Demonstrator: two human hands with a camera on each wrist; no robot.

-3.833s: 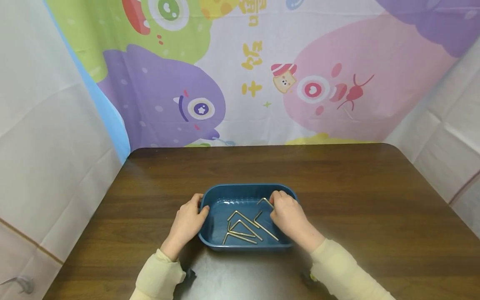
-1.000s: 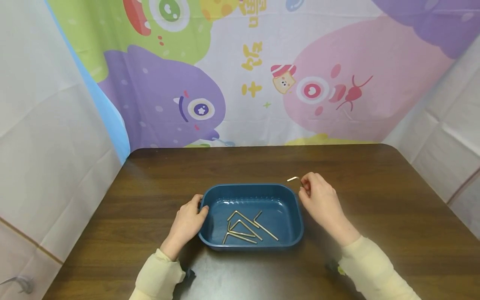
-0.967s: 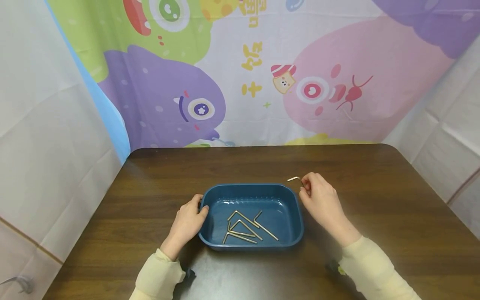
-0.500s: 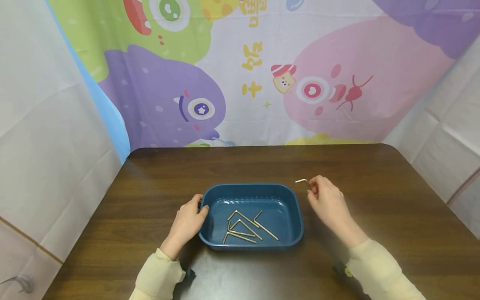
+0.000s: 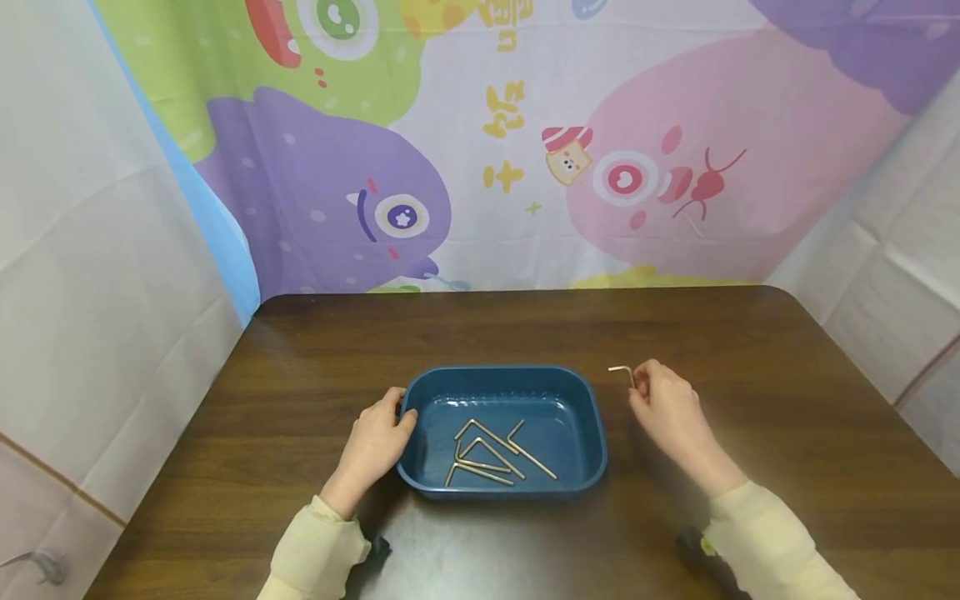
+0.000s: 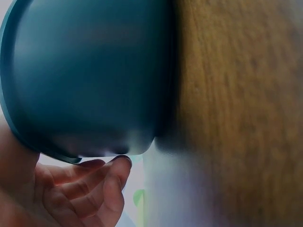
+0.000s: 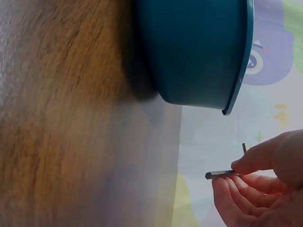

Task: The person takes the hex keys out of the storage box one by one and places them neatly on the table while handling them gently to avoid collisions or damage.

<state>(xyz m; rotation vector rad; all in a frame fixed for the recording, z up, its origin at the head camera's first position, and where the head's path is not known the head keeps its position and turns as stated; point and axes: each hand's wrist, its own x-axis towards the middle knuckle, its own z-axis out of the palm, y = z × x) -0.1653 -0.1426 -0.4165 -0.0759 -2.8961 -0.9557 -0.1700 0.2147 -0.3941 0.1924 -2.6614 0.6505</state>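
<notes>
A dark blue rectangular tray point(image 5: 502, 494) stands on the wooden table, with several brass-coloured Allen keys point(image 5: 532, 460) lying loosely across its floor. At the tray's left end, my left hand point(image 5: 373, 435) grips the rim, thumb over the edge and fingers round the outside. To the right of the tray, my right hand point(image 5: 670, 410) pinches one Allen key point(image 5: 619, 367) between thumb and fingers. Its short arm points left in the head view. The right wrist view shows a six-sided end of the held key point(image 7: 220, 174) sticking out past the fingertips, above the tabletop.
The brown wooden table point(image 5: 315, 342) has rounded far corners. A printed cartoon curtain point(image 5: 480, 242) hangs along its back edge, and pale sheets point(image 5: 97, 250) hang at both sides.
Earlier my right hand was inside the tray with an Allen key; it has lifted the key out over the right end and drifted further right. The left hand and tray stay put.
</notes>
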